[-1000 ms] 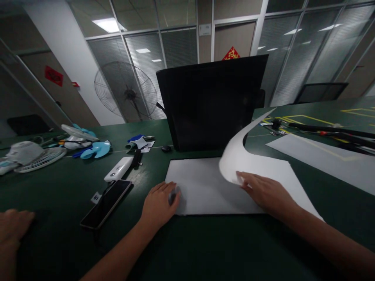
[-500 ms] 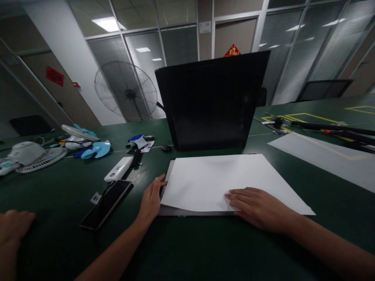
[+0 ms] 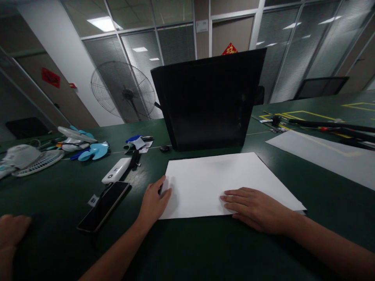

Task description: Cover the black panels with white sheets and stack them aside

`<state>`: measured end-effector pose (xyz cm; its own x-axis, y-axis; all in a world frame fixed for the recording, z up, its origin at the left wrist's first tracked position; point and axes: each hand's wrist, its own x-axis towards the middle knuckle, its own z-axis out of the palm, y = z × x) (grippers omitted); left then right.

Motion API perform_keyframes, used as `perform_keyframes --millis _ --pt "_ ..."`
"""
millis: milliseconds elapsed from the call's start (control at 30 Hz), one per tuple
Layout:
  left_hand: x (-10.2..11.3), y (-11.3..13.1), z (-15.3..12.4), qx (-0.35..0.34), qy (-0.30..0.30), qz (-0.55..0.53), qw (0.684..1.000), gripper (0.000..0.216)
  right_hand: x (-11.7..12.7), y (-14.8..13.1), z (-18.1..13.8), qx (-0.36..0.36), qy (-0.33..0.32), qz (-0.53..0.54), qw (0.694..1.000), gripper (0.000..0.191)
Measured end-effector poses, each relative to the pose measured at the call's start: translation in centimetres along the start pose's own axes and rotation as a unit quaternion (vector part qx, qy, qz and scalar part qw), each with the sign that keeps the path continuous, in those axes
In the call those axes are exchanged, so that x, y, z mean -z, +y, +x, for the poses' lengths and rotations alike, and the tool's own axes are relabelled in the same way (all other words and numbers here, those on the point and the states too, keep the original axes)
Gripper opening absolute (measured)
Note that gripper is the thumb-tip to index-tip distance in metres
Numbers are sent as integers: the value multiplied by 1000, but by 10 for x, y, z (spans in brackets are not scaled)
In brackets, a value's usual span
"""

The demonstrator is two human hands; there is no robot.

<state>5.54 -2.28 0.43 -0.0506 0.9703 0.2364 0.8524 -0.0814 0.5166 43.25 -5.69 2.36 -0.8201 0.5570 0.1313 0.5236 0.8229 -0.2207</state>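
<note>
A white sheet of paper (image 3: pixel 205 179) lies flat on the dark green table (image 3: pixel 187 249), covering a thin dark board beneath it. My right hand (image 3: pixel 258 208) rests flat on the sheet's near right part, fingers stretched out. My left hand (image 3: pixel 154 201) presses against the sheet's near left corner, fingers loosely extended and the thumb on the paper's edge. Neither hand holds anything.
A black upright panel (image 3: pixel 208 101) stands just behind the sheet. A phone (image 3: pixel 104 207) and a white power bank (image 3: pixel 117 169) lie to the left, with fan parts (image 3: pixel 38 158) farther left. Another white sheet (image 3: pixel 325 154) lies at right. Another person's hand (image 3: pixel 10 230) rests at the bottom left.
The lifted, curled sheet has been laid down flat and squared over the board. My right hand moved from its raised edge to lie flat; my left hand shifted to the corner.
</note>
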Motion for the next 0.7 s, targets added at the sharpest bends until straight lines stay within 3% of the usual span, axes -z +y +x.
perform_keyframes --millis 100,200,267,367,467,567,633,700 --pt "1 2 -1 -1 -6 12 1000 59 2 13 -3 -14 23 12 1000 47" --pt "0 -1 0 -8 0 10 1000 57 6 55 -21 -158 115 -48 980 49" --pt "-1 -4 0 -24 1 2 1000 55 10 95 -44 -302 162 -120 932 57" --pt "1 -4 -3 -79 -19 13 997 55 14 154 -92 -457 172 -211 847 71" --pt "7 2 -8 -131 -69 75 986 69 15 194 -138 -586 179 -208 762 89" --pt "14 11 -15 -176 -122 148 966 92 12 214 -168 -719 135 -138 668 108" --pt "18 17 -17 -202 -156 177 951 102 12 218 -176 -746 112 -96 649 113" --pt "19 20 -18 -215 -180 188 941 106 14 217 -176 -745 108 -85 652 111"
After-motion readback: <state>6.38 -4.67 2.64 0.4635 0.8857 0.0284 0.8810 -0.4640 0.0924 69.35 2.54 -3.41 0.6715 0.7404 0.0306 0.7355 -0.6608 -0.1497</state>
